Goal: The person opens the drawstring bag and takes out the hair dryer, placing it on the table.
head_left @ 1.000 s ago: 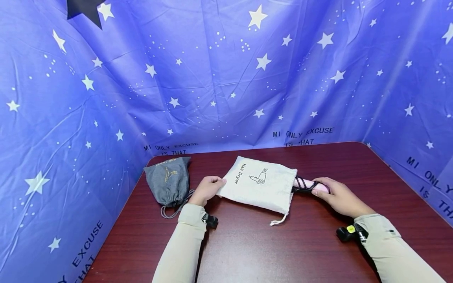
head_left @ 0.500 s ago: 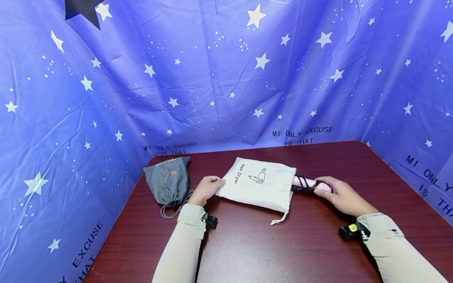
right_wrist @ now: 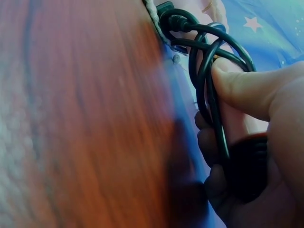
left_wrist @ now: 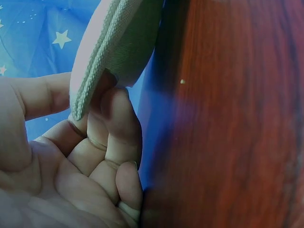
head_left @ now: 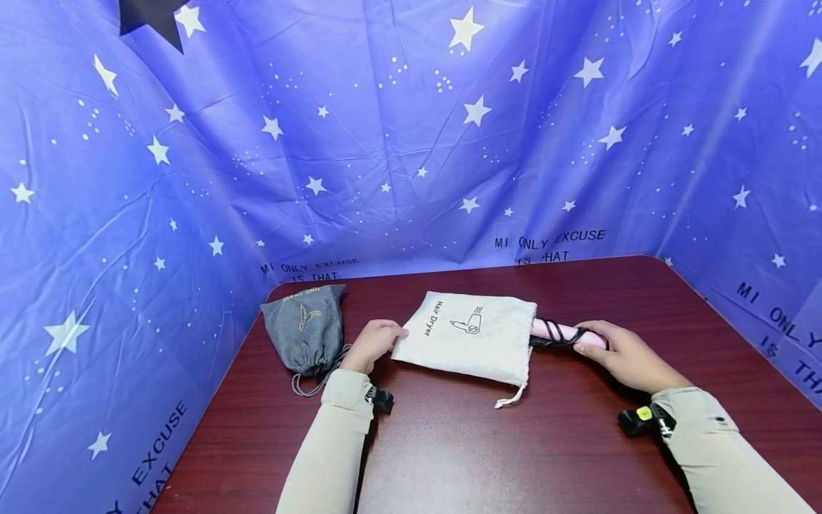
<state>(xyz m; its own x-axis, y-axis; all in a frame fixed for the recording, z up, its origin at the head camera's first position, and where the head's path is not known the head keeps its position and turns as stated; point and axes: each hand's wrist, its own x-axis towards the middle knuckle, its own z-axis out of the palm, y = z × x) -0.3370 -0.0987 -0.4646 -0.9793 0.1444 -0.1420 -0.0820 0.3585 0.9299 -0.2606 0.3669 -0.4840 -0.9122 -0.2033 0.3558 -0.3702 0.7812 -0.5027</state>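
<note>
White pouch (head_left: 488, 350) pinched at its corner; pink handle (head_left: 544, 329) gripped at its mouth

Nearest, at the lower edge of the head view: two beige sleeves (head_left: 327, 446), a black device (head_left: 383, 401) at each wrist.

Left hand (head_left: 371, 345), centre of frame: thumb and fingers pinch the lower left corner of the pouch. Right hand (head_left: 632, 358), right of centre: thumb and fingers curled round the outer end of the handle. Black cord (right_wrist: 216, 122) is looped about the handle.

White pouch: right of centre, lying flat, marked "Hair Dryer" with a dryer drawing. The handle protrudes from its right side; the inner end is hidden. A white drawstring (head_left: 512, 397) trails at its lower right.

Grey pouch (head_left: 303, 330), left of centre, gathered at the lower end, stands apart from the white one. Both lie on a dark red table (head_left: 449, 457).

Farthest: blue curtain (head_left: 398, 143), printed with stars and lettering.
</note>
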